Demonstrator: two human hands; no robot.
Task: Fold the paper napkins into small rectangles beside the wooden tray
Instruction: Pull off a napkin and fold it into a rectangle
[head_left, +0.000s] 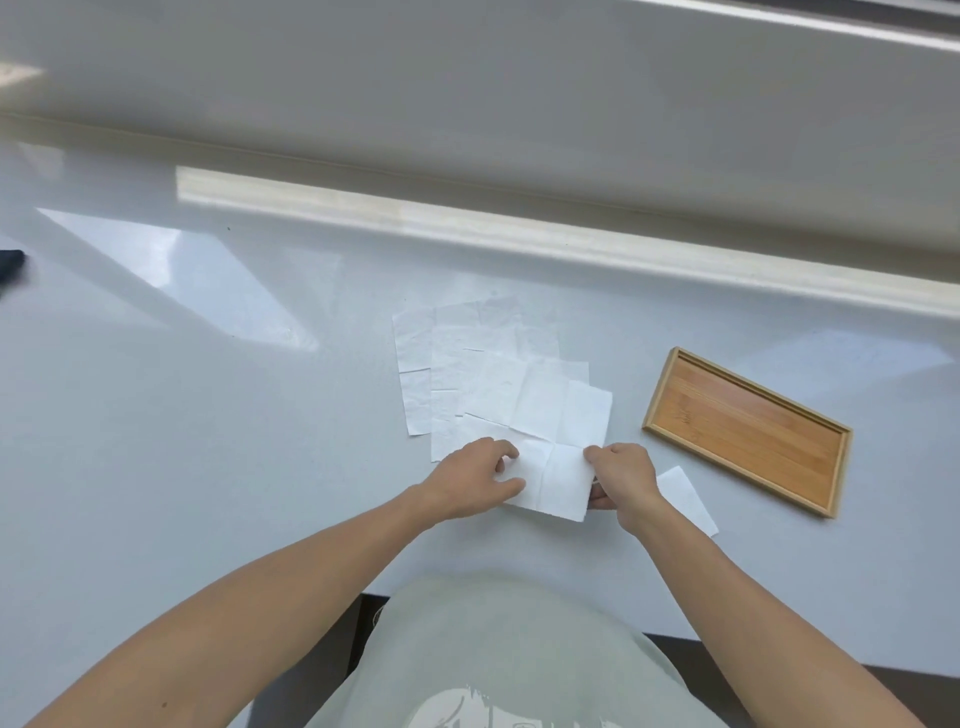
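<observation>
Several white paper napkins (488, 364) lie spread flat and overlapping on the white counter. The nearest napkin (556, 478) is held at both ends. My left hand (475, 478) pinches its left edge and my right hand (621, 478) pinches its right edge. A crease runs down its middle. One small folded napkin (688, 499) lies just right of my right wrist, near the front corner of the wooden tray (748, 431). The tray is shallow, rectangular and holds nothing.
The white counter (208, 415) runs wide to the left, with a raised ledge (519, 234) along the back. A dark object (10, 265) pokes in at the far left edge. The counter's front edge lies by my torso.
</observation>
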